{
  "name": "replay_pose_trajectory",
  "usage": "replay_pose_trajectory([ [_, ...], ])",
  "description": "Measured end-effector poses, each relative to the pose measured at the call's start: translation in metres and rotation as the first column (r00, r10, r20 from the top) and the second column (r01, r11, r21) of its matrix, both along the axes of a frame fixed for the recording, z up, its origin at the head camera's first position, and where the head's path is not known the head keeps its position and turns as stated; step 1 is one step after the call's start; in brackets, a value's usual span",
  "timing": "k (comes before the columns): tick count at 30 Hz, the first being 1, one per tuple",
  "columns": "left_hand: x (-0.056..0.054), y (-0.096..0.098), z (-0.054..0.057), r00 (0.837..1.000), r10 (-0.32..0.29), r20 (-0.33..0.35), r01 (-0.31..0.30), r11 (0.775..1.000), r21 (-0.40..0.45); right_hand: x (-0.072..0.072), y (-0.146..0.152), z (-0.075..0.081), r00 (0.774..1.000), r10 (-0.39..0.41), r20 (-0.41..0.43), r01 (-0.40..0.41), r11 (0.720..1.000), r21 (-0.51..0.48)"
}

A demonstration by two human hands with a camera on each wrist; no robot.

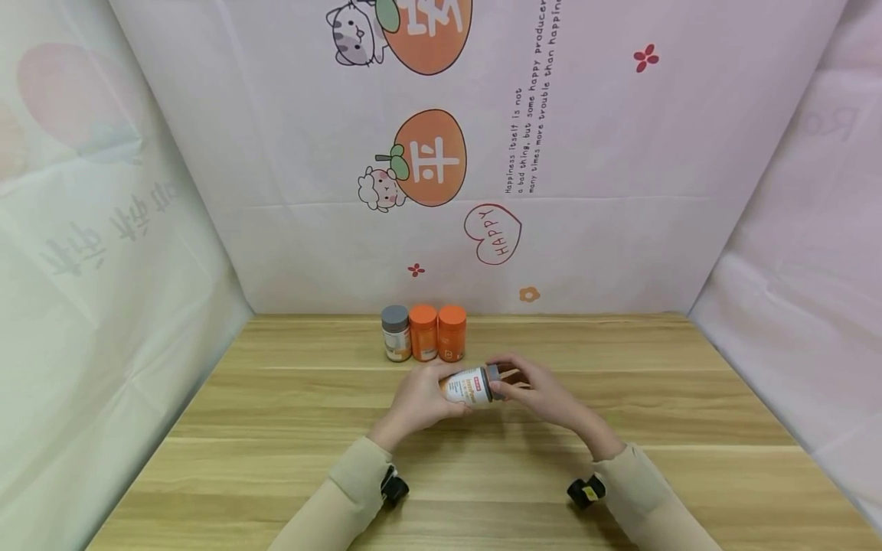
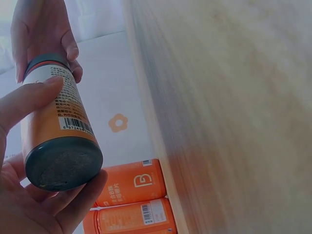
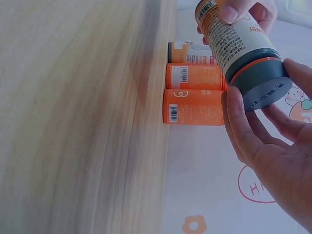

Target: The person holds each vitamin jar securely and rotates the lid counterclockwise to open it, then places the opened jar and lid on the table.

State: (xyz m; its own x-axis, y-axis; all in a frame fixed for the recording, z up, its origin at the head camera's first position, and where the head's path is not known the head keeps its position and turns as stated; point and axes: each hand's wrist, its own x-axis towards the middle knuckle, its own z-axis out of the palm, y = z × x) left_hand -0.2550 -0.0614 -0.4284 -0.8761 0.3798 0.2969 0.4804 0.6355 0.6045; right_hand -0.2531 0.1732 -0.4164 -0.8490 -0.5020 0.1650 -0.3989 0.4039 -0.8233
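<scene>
A supplement bottle (image 1: 467, 386) with a white and orange label and a grey cap (image 1: 494, 382) is held above the table, tilted nearly sideways, cap to the right. My left hand (image 1: 422, 398) grips its body, the thumb lying along the label in the left wrist view. The fingers and thumb of my right hand (image 1: 540, 390) pinch the cap around its side. In the right wrist view an orange ring (image 3: 253, 66) shows between the cap and the dark neck. The dark bottle base (image 2: 64, 163) faces the left wrist camera.
Behind the hands, a grey-capped bottle (image 1: 396, 334) and two orange bottles, one in the middle (image 1: 423, 334) and one at right (image 1: 452, 334), stand upright in a row. They stand on a wooden table (image 1: 289, 428) before a printed white cloth backdrop (image 1: 592, 229).
</scene>
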Motion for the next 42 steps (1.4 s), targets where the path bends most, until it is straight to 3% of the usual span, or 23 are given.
replay_pose_trajectory([
  [12,0.0,0.0,0.001,1.0,-0.015,0.016,0.015,1.0,0.005,-0.003,0.008,0.0,0.995,0.094,0.015,-0.093,0.993,-0.076],
  [28,-0.001,0.0,-0.002,0.999,-0.022,0.047,0.02,0.999,0.04,-0.007,0.012,-0.006,0.985,0.161,-0.062,-0.169,0.97,-0.176],
  [42,0.0,-0.001,0.0,0.999,-0.025,0.048,0.023,0.999,0.042,-0.004,0.012,-0.006,0.99,0.124,-0.063,-0.132,0.979,-0.156],
])
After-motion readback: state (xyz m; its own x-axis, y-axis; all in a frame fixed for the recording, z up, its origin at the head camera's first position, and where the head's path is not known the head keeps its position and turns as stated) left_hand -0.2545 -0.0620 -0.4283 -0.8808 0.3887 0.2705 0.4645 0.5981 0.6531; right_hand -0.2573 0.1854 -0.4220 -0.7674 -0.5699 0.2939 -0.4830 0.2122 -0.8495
